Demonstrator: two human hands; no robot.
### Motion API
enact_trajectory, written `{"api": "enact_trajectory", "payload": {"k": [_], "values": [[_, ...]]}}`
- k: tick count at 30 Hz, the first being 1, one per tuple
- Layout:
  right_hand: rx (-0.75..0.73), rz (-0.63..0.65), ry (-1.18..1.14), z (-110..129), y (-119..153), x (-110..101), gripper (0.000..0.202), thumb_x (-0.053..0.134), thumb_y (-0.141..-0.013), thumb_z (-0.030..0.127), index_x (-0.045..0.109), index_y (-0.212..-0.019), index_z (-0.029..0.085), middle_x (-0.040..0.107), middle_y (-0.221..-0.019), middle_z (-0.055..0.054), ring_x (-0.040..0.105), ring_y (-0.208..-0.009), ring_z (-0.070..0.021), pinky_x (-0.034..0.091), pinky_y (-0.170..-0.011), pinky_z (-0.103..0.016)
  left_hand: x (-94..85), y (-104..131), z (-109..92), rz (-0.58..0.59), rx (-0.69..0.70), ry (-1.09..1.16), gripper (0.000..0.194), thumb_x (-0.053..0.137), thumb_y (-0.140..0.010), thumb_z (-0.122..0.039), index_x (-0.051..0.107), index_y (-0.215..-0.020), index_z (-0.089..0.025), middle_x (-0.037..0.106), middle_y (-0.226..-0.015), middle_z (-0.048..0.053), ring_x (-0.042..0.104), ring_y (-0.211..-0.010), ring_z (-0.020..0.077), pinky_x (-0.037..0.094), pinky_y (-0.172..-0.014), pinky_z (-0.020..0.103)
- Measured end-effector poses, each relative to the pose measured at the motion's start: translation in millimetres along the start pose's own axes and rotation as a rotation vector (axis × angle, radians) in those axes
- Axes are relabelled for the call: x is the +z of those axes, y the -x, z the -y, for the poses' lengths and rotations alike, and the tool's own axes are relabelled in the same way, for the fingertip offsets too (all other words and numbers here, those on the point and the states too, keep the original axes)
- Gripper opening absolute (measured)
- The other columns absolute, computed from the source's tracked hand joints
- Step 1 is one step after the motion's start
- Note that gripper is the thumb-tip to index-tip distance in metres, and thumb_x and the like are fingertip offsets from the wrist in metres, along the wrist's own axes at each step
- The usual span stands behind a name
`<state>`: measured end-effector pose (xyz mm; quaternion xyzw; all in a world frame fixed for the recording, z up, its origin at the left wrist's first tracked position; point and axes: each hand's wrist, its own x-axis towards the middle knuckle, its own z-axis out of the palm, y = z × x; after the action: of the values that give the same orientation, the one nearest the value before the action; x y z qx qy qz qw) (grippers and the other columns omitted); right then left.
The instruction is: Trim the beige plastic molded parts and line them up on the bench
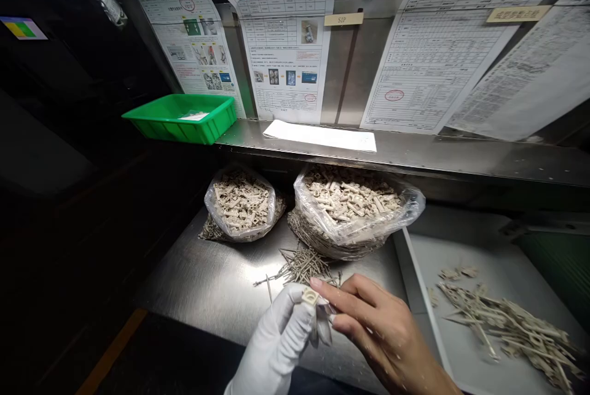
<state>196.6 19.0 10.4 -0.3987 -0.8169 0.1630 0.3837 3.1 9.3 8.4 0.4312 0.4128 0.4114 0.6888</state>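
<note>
My left hand [281, 343], in a white glove, pinches a small beige plastic part [310, 297] with a squarish, hollowed end. My bare right hand [380, 327] is closed beside it, index fingertip touching or very near the part's edge. Something thin and shiny shows between the right fingers and the glove, too hidden to name. Just beyond both hands, a pile of thin metal pins [304, 266] lies on the steel table [203, 290]. Behind the pins stand two clear plastic bags, a smaller left bag [216, 198] and a larger right bag [412, 201], both full of beige plastic parts.
To the right, a grey tray [442, 241] holds a heap of beige pieces with long thin stems [520, 327]. A steel shelf [415, 152] crosses behind the bags, carrying a green bin [179, 128] and folded white paper [320, 136]. Printed sheets [286, 51] hang above.
</note>
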Motion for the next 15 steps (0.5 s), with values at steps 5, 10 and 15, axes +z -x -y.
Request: {"api": "enact_trajectory", "payload": {"k": [5,10,15], "values": [[0.073,-0.037,-0.206,-0.6,0.4,0.7,0.029,0.055,-0.109,0.031,0.072,-0.131,0.027,0.072,-0.080,-0.001,0.068,-0.069,-0.0145,0.054,-0.064,-0.023,-2.7,6.1,7.6,-0.105,0.174,-0.139,0.035,0.062,-0.101,-0.052,0.068,-0.085,-0.021,0.060,-0.082,-0.001,0.055,-0.080,0.0156,0.043,-0.081,0.029],[0.340,0.038,-0.409,-0.5,4.1,0.5,0.012,0.064,-0.103,0.036,0.066,-0.102,0.024,0.069,-0.085,0.000,0.067,-0.072,-0.0135,0.054,-0.063,-0.020,-5.5,8.5,10.7,-0.148,0.208,-0.241,0.030,0.061,-0.101,-0.053,0.072,-0.096,-0.025,0.063,-0.089,0.000,0.060,-0.085,0.0180,0.045,-0.082,0.030],[0.453,0.139,-0.512,-1.4,2.1,-5.1,0.025,0.062,-0.103,0.044,0.059,-0.090,0.023,0.058,-0.073,0.004,0.055,-0.065,-0.0116,0.042,-0.058,-0.021,-8.4,8.9,11.7,-0.184,0.283,-0.343,0.026,0.062,-0.101,-0.049,0.072,-0.097,-0.026,0.064,-0.091,0.002,0.062,-0.088,0.0194,0.048,-0.086,0.031]]}}
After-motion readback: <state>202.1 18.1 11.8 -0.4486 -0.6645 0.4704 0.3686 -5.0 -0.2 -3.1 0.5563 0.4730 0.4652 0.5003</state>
